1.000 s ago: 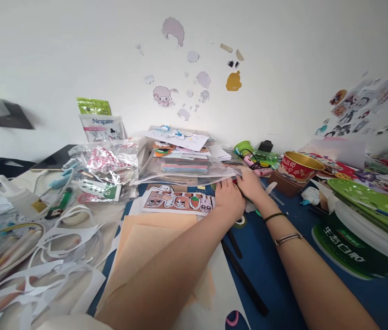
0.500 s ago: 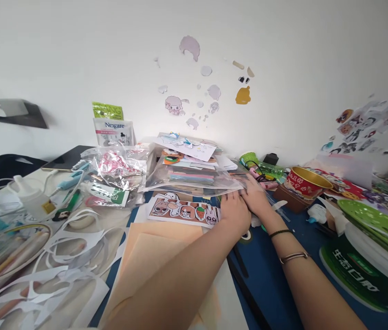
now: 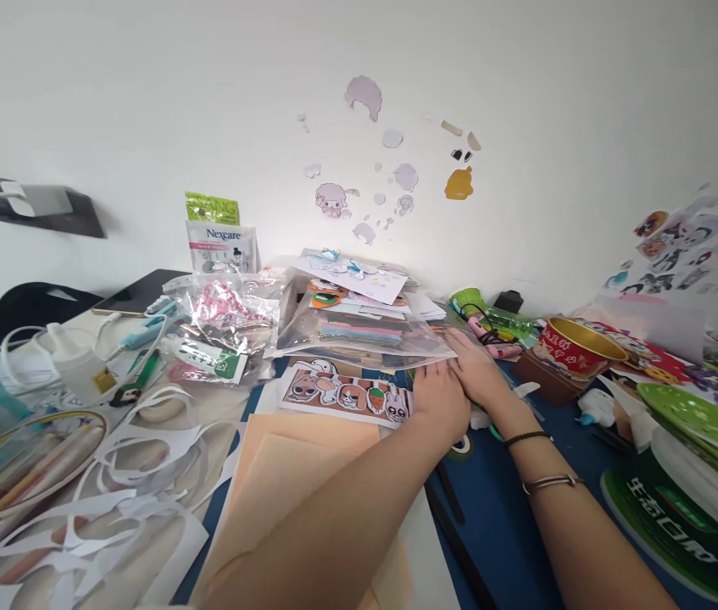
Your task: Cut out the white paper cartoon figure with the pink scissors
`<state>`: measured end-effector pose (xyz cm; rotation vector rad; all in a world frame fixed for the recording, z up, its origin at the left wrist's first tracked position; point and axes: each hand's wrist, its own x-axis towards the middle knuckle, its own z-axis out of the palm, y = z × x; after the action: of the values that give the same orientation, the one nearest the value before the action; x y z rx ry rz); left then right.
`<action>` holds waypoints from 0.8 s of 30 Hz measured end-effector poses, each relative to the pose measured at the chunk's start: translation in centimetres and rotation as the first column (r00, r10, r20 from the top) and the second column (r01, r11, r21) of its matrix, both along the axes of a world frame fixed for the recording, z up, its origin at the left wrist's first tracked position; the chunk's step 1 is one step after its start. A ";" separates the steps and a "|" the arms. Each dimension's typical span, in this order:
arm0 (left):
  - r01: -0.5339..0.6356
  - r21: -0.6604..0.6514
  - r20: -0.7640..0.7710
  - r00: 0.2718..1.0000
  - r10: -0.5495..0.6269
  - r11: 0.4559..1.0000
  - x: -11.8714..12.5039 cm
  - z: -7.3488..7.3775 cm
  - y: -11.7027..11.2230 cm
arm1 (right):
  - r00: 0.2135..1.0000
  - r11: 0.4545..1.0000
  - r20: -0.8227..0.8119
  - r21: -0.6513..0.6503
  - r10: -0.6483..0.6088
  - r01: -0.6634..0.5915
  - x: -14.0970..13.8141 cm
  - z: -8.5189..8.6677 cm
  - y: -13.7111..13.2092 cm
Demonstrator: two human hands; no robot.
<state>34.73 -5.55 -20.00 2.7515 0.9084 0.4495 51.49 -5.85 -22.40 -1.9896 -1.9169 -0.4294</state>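
Observation:
A clear plastic bag [image 3: 295, 335] lies flat at the middle back, with paper sheets and cut-outs on it and coloured strips showing through. My left hand [image 3: 441, 398] is closed at the bag's front edge near its right corner, the fingertips bent over the rim. Right beside it, my right hand [image 3: 478, 373] grips the same corner; its fingers reach along the side and are partly covered by the plastic. Just left of my left hand lies a brown card strip [image 3: 349, 394] with cartoon animal stickers. Peach-coloured paper sheets [image 3: 308, 466] are under my left forearm.
Left: cut paper scraps [image 3: 142, 508], a round pencil holder [image 3: 102, 424], a white squeeze bottle [image 3: 72, 360] and a bag of pink items [image 3: 225, 305]. Right: a red and gold bowl [image 3: 568, 347], a green-labelled white tub [image 3: 682, 517] and a glue bottle [image 3: 597, 407]. Stickers dot the wall.
The view has shifted slightly, so everything appears a little further right. Both hands stay at the bag's right corner, with hardly any change in their grip.

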 end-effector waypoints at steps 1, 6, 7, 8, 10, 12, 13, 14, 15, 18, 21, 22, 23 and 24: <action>0.001 0.001 -0.001 1.000 -0.001 1.000 0.0 0.0 0.0 | 1.000 1.000 -0.009 0.003 -0.001 0.001 -0.2 0.1 -0.3; 0.016 0.023 0.003 1.000 -0.016 1.000 -0.1 0.0 0.0 | 0.999 1.000 -0.044 0.010 -0.021 0.021 -1.4 1.0 -2.5; 0.020 0.030 0.004 1.000 -0.020 0.999 -0.1 0.0 0.1 | 0.998 1.000 -0.050 0.012 -0.026 0.027 -1.7 1.1 -2.9; 0.024 0.039 0.005 1.000 -0.024 0.999 -0.1 -0.1 0.1 | 0.998 0.999 -0.058 0.017 -0.031 0.032 -1.9 1.2 -3.2; 0.034 0.061 0.012 0.999 -0.034 0.998 -0.2 0.0 0.0 | 0.996 0.999 -0.078 0.031 -0.035 0.037 -2.3 1.2 -3.7; 0.045 0.088 0.024 0.999 -0.047 0.995 -0.2 0.1 0.0 | 0.994 0.998 -0.106 0.052 -0.030 0.036 -2.6 1.0 -4.0; 0.050 0.101 0.030 0.998 -0.053 0.994 -0.3 0.1 0.0 | 0.992 0.997 -0.122 0.065 -0.028 0.037 -2.7 0.8 -4.0; 0.053 0.113 0.035 0.998 -0.057 0.992 -0.3 0.1 0.0 | 0.990 0.996 -0.139 0.080 -0.031 0.043 -2.7 0.6 -3.9; 0.054 0.122 0.037 0.998 -0.059 0.991 -0.3 0.1 0.0 | 0.987 0.994 -0.155 0.097 -0.039 0.055 -2.7 0.3 -3.8; 0.046 0.130 0.033 0.998 -0.051 0.990 -0.3 0.0 0.0 | 0.977 0.985 -0.200 0.139 -0.074 0.103 -2.3 -0.4 -3.3; 0.033 0.138 0.038 0.999 -0.039 0.990 -0.1 -0.2 0.0 | 0.966 0.978 -0.240 0.158 -0.093 0.134 -1.8 -0.8 -2.8; 0.033 0.144 0.043 0.998 -0.039 0.989 0.0 -0.3 0.0 | 0.962 0.976 -0.253 0.162 -0.100 0.144 -1.7 -0.9 -2.7; 0.036 0.152 0.049 0.998 -0.044 0.988 0.0 -0.3 0.0 | 0.958 0.974 -0.267 0.164 -0.107 0.154 -1.6 -0.9 -2.6; 0.041 0.159 0.055 0.997 -0.050 0.987 0.1 -0.3 0.0 | 0.952 0.972 -0.283 0.165 -0.114 0.165 -1.6 -0.9 -2.6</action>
<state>34.79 -5.56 -20.33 2.8763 0.8276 0.6156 49.89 -8.41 -23.28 -1.9529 -1.5180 -0.3376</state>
